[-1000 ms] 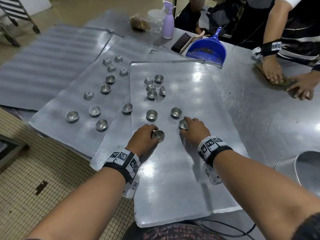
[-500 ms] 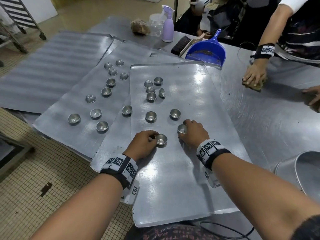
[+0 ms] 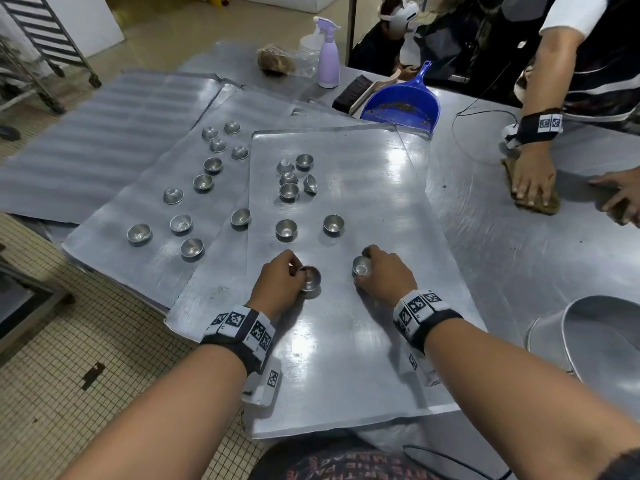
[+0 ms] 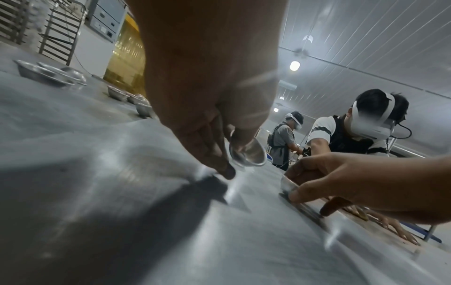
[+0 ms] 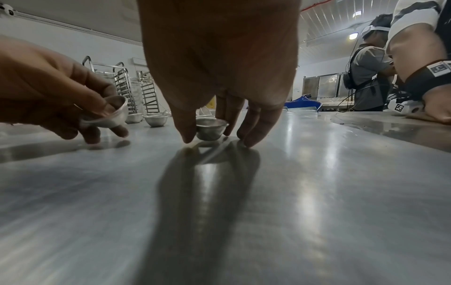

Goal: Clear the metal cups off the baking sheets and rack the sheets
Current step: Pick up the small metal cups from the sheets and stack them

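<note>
Several small metal cups lie scattered over overlapping baking sheets; the top sheet (image 3: 363, 358) is nearest me. My left hand (image 3: 282, 280) pinches one metal cup (image 3: 310, 278) by its rim, tilted just off the sheet, and the left wrist view shows that cup (image 4: 247, 154) between thumb and fingers. My right hand (image 3: 384, 277) grips a second cup (image 3: 361, 267), which in the right wrist view (image 5: 210, 128) stands on the sheet between thumb and fingers. Two more cups (image 3: 286, 229) (image 3: 333, 224) stand just beyond my hands.
A large metal bowl (image 3: 595, 344) lies at the right table edge. Another person's hand (image 3: 531, 183) wipes the table with a cloth at the far right. A blue dustpan (image 3: 401, 105), brush and purple spray bottle (image 3: 328, 57) stand behind the sheets. A wheeled rack (image 3: 45, 36) stands far left.
Both my hands stayed on their cups; the left cup has tipped up off the sheet. The other person's hand slid left along the table with the cloth.
</note>
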The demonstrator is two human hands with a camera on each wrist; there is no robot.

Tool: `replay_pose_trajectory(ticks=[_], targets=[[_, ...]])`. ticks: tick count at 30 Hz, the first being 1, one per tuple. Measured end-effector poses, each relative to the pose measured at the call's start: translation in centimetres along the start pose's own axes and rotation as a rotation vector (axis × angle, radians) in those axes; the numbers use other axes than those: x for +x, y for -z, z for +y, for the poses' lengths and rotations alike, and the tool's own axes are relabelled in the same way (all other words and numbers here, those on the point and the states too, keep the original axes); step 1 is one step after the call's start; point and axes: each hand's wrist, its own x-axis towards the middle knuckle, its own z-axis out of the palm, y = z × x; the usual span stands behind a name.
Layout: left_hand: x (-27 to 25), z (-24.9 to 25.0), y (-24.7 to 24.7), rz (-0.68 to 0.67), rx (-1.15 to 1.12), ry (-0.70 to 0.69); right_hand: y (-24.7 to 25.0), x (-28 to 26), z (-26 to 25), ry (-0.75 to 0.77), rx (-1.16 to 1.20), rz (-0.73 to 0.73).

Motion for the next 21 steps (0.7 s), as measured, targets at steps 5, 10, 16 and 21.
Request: replay_pose_trajectory(ticks=[5, 10, 16, 21], targets=[[-1.8, 0.8, 0.0, -0.042, -0.332, 0.077, 0.2, -1.3, 1.0, 0.023, 0.062, 0.0], [-3.5, 0.4, 0.0, -0.058, -0.452, 0.15, 0.3, -2.7, 1.8, 0.056, 0.111, 0.0], [-5.9, 0.0, 0.0, -0.031, -0.517, 0.176, 0.1, -3.7, 1.4, 0.153, 0.194, -0.026], [-6.9, -1.3, 0.5, -0.009, -0.575, 0.209, -0.6, -4.4, 0.1, 0.244, 0.222, -0.023]])
